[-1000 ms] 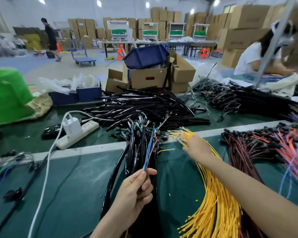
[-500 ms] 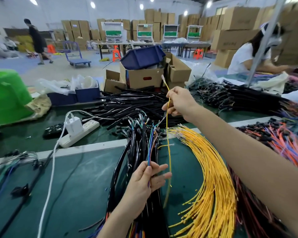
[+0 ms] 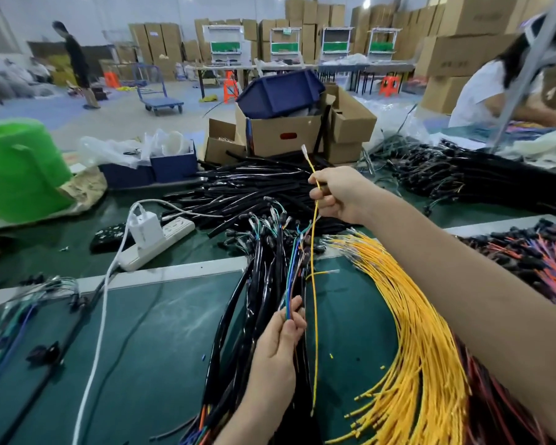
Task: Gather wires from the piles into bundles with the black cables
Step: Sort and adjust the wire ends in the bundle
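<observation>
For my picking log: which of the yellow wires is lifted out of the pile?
The single yellow wire pinched in the right hand; it hangs free, while the others lie fanned in the yellow pile.

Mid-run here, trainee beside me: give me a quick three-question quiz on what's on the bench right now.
1. True or false: the right hand pinches a red wire.
2. The yellow wire pile lies: A) left of the black cable bundle; B) right of it; C) inside a carton.
3. What white thing lies on the table left of the bundle?
Key: 1 false, it pinches a single yellow wire. 2 B. 3 the power strip.
</observation>
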